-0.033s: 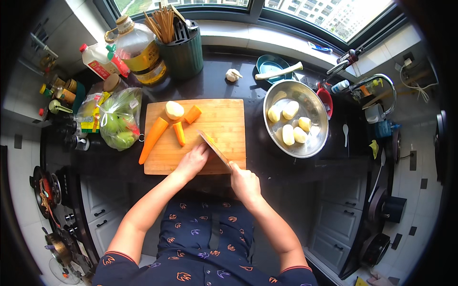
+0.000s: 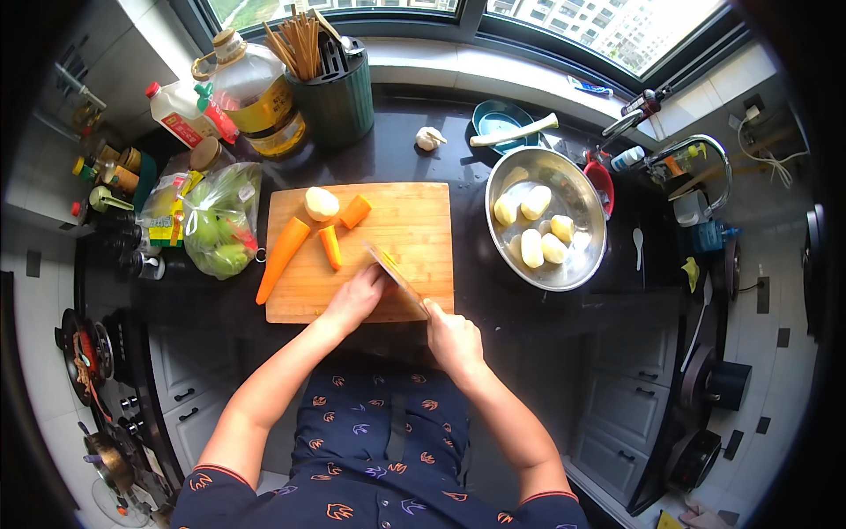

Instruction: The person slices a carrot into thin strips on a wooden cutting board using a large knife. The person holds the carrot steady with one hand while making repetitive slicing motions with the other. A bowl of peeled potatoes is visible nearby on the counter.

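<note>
My right hand (image 2: 453, 335) is wrapped round the handle of a kitchen knife (image 2: 401, 284). Its blade slants across the lower right part of a wooden cutting board (image 2: 423, 207). Close against the blade, my left hand (image 2: 354, 298) presses down with curled fingers; whatever lies beneath them is hidden. Thin orange-yellow slivers (image 2: 390, 261) show along the blade's far side. Further up the board lie a long peeled carrot piece (image 2: 283, 260), a narrow carrot wedge (image 2: 330, 248), a short carrot chunk (image 2: 356, 212) and a peeled potato (image 2: 322, 204).
Right of the board stands a steel bowl (image 2: 564, 273) with several peeled potatoes. Behind are a garlic bulb (image 2: 430, 138) and a teal dish (image 2: 493, 115) with a pale stalk across it. Bagged green vegetables (image 2: 220, 231), an oil jug (image 2: 256, 93) and a chopstick holder (image 2: 337, 101) stand left.
The knife blade has tilted slightly, and more of the orange-yellow slivers shows beside it. Both hands stay in nearly the same place.
</note>
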Demonstrator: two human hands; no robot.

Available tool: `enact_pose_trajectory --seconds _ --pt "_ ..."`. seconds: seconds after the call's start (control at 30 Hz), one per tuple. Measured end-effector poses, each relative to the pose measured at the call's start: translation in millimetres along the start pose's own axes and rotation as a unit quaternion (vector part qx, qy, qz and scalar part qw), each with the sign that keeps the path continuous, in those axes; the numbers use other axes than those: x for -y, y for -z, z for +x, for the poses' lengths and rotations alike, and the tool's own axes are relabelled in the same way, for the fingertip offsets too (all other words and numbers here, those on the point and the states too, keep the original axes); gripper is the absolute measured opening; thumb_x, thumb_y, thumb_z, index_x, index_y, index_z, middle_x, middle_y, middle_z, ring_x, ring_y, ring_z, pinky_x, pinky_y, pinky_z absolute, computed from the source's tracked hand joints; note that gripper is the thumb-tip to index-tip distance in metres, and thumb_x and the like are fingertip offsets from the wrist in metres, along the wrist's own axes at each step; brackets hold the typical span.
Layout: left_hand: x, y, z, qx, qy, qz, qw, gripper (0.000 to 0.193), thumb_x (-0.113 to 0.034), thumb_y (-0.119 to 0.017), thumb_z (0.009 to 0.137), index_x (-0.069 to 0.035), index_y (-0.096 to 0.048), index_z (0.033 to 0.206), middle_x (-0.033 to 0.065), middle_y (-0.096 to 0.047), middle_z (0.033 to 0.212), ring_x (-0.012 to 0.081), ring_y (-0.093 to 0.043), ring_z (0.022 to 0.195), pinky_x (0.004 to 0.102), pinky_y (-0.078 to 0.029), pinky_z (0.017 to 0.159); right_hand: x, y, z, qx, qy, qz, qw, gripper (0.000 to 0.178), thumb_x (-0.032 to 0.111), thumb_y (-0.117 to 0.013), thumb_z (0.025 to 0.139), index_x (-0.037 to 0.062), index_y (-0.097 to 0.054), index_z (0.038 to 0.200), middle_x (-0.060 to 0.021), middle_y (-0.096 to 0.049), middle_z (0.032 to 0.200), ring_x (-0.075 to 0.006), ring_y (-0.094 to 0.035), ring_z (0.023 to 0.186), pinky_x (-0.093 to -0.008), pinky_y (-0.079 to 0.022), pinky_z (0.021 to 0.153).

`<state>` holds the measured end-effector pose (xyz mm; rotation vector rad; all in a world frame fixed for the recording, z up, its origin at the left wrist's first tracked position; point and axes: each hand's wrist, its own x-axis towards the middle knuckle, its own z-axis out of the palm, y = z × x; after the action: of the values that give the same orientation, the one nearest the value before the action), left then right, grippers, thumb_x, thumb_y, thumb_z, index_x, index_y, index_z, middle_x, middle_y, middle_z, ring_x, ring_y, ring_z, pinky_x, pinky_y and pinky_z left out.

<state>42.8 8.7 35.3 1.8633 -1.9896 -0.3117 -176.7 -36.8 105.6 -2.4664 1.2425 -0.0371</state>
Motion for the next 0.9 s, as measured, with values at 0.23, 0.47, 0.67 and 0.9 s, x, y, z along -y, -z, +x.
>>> enact_pose_trajectory --seconds 0.23,0.47,0.67,0.9 --pt "1.7 3.4 3.7 0.012 -0.001 -0.052 0.999 0.026 -0.014 -0.064 0.092 0.0 -0.063 0.113 0.0185 -0.061 0.115 0.0362 -0.06 0.114 0.043 -0.055 0.093 -1.1 15.0 -5.8 0.04 0.011 -0.015 0.999 0.025 0.008 -0.056 0.091 0.0065 -0.062 0.115 -0.0185 -0.068 0.065 -0.0373 -0.071 0.061 -0.0468 -0.058 0.056" --pt "10.0 -9.8 -0.8 -0.002 -0.037 0.047 0.998 0.028 -0.016 -0.065 0.09 -0.002 -0.064 0.115 0.0139 -0.062 0.115 0.0303 -0.063 0.108 0.0388 -0.06 0.083 2.0 -3.3 7.2 0.072 -0.031 0.002 0.997 0.014 0.009 -0.055 0.092 0.0069 -0.06 0.105 -0.0231 -0.069 0.072 -0.0417 -0.071 0.069 -0.0514 -0.058 0.062" --pt "4.4 -4.5 1.2 -0.019 -0.048 0.08 0.995 0.029 -0.019 -0.063 0.092 -0.006 -0.065 0.118 0.0095 -0.061 0.118 0.0265 -0.064 0.105 0.0367 -0.062 0.079 -2.6 -10.7 13.2 0.04 -0.038 0.033 0.998 0.015 0.012 -0.055 0.094 0.009 -0.061 0.107 -0.0245 -0.068 0.072 -0.0439 -0.07 0.07 -0.0537 -0.057 0.064" --pt "4.7 0.9 6.8 -0.038 -0.067 0.107 0.991 0.03 -0.021 -0.066 0.091 -0.007 -0.066 0.117 0.0083 -0.065 0.115 0.0242 -0.064 0.106 0.0353 -0.062 0.074 -1.6 10.5 -2.2 0.021 -0.001 0.009 1.0 0.021 0.009 -0.056 0.092 0.0081 -0.063 0.112 -0.0211 -0.068 0.067 -0.0393 -0.071 0.064 -0.0489 -0.058 0.058"
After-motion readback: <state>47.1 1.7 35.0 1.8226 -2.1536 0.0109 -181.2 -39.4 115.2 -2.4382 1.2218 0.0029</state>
